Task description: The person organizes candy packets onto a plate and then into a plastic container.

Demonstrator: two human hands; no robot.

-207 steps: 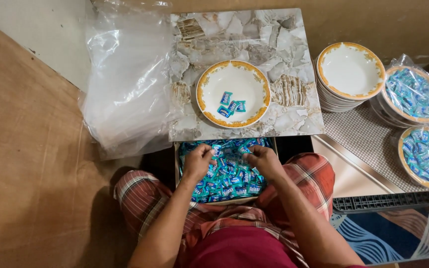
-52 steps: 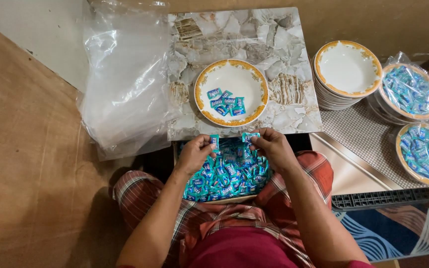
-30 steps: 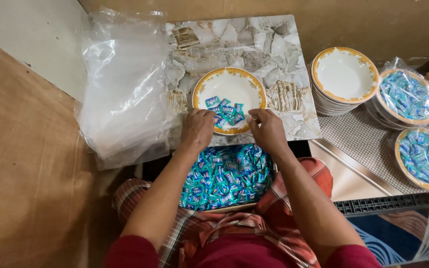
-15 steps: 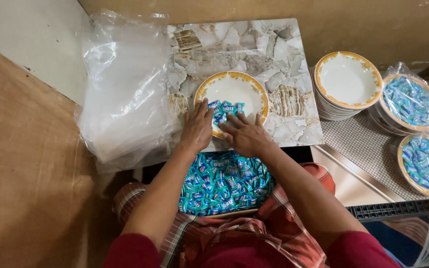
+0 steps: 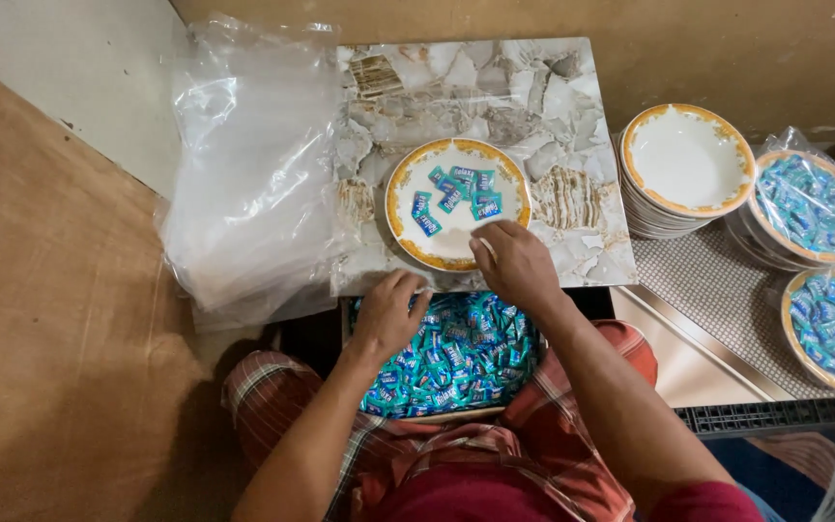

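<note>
Head camera looks steeply down (close) over the marble board (image 5: 495,106).

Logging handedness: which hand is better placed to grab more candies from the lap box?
Left, probably. The left hand already rests on the candies in the box, while the right hand is up at the plate rim.

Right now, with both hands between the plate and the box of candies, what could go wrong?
1. The plate lies near the front edge of the marble board, and the right hand rests on its rim; a push might tip it into the box.
2. The left hand is over the heaped candies; some may spill onto the lap.
3. The loose plastic bags overlap the board and could slide off it.
</note>
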